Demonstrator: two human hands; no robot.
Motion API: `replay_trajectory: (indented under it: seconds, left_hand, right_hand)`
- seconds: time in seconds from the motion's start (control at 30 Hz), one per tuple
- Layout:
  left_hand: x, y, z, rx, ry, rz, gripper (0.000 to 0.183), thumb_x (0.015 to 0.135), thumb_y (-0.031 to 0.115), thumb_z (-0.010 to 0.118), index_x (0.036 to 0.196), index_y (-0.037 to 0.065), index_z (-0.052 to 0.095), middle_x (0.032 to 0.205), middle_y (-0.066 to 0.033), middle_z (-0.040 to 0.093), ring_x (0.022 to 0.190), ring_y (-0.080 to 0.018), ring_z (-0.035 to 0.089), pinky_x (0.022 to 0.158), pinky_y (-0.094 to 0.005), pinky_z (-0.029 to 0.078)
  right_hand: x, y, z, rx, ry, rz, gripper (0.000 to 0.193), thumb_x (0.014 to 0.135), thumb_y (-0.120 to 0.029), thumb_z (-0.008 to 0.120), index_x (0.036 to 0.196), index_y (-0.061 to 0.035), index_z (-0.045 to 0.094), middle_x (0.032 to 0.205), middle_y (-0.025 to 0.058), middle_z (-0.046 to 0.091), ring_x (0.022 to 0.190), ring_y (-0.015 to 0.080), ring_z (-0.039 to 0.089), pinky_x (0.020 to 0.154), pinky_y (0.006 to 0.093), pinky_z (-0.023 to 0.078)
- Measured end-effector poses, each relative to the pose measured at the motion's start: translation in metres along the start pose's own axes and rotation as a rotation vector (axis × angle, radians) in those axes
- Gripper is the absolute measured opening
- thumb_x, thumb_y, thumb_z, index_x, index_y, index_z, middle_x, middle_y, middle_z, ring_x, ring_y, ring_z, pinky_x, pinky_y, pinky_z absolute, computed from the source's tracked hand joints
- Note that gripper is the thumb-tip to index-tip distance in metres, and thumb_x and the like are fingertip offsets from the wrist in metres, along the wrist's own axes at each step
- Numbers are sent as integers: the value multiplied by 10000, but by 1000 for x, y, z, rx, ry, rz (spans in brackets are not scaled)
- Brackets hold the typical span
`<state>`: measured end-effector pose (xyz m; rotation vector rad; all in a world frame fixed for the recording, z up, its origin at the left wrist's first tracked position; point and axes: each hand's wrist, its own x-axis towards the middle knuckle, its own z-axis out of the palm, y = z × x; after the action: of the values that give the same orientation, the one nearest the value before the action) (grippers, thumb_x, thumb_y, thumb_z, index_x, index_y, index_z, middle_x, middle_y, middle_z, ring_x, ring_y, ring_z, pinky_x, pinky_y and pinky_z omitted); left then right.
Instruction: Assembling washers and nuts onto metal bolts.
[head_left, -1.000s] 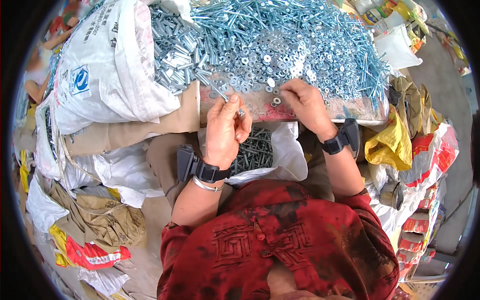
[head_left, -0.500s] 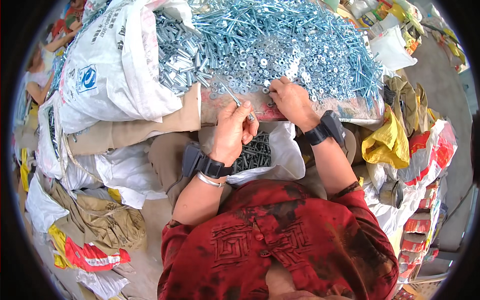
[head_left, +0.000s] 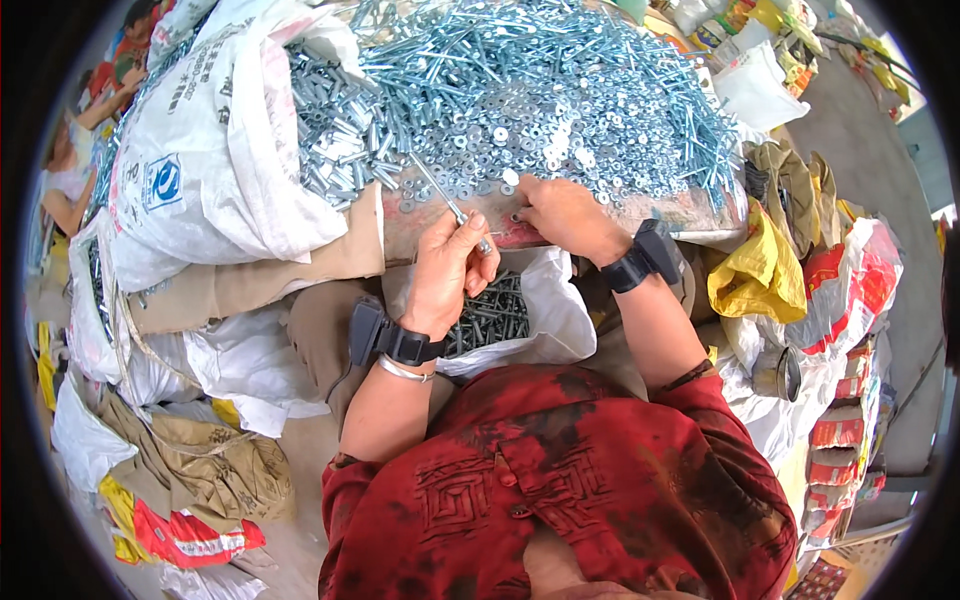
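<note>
My left hand (head_left: pixel 446 268) is closed round the lower end of a long thin metal bolt (head_left: pixel 434 184), which points up and away toward the pile. Beside it, my right hand (head_left: pixel 572 218) has thumb and fingers pinched together at the near edge of the pile. A bright round washer (head_left: pixel 510 177) shows right at those fingertips. Loose washers (head_left: pixel 500 134) lie spread just beyond both hands. Below my hands, a white bag (head_left: pixel 556 318) in my lap holds many dark-looking bolts (head_left: pixel 492 316).
A large white woven sack (head_left: pixel 190 150) spills metal sleeves (head_left: pixel 345 135) at the left. Long bolts (head_left: pixel 660 75) heap along the back and right. Brown cardboard (head_left: pixel 270 265) covers the near left edge. A yellow bag (head_left: pixel 760 268) and a tin can (head_left: pixel 776 374) are at the right.
My right hand has drawn back slightly from the washers toward me, and a washer now shows at its fingertips. My left hand still holds the bolt. The whole view has shifted slightly.
</note>
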<state>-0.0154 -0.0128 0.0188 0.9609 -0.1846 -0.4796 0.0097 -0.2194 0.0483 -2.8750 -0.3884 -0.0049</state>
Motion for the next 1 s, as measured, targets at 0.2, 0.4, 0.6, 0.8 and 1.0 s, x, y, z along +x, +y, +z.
replay_trajectory:
  seconds: [0.2, 0.4, 0.6, 0.8, 1.0]
  left_hand:
    - [1, -14, -6, 549, -60, -40, 221, 972, 267, 602, 875, 69, 585, 583, -66, 567, 496, -162, 589, 428, -286, 410]
    - [-7, -17, 17, 1516, -152, 290, 204, 875, 260, 643, 879, 64, 587, 687, -186, 614, 722, -413, 619, 633, -508, 464]
    - [-10, -22, 24, 1593, -322, 319, 205, 875, 261, 634, 851, 69, 563, 669, -173, 614, 697, -403, 620, 614, -524, 446]
    - [-6, -28, 25, 1624, -322, 460, 204, 871, 244, 646, 836, 69, 548, 657, -148, 615, 672, -382, 626, 588, -503, 449]
    - [-3, -32, 31, 1425, -272, 366, 153, 889, 206, 661, 885, 58, 623, 646, -119, 613, 585, -284, 617, 549, -402, 444]
  right_hand:
    - [-29, 12, -12, 637, 101, 112, 130, 910, -135, 633, 897, -25, 566, 751, 113, 653, 680, 263, 659, 586, 363, 526]
    - [-79, 24, -40, 1332, 133, 166, 91, 920, -74, 652, 876, -19, 595, 746, 33, 620, 605, 96, 611, 529, 225, 518]
    - [-100, 30, -37, 1323, 53, 211, 94, 908, -81, 677, 931, 2, 640, 743, 39, 639, 599, 101, 622, 517, 228, 512]
    - [-103, 46, -24, 1767, -196, 112, 141, 924, -115, 656, 972, 17, 636, 771, 63, 652, 612, 138, 644, 503, 255, 531]
    - [-72, 91, -26, 840, 444, 316, 281, 888, -168, 683, 1084, 22, 617, 812, 156, 669, 655, 223, 664, 574, 309, 528]
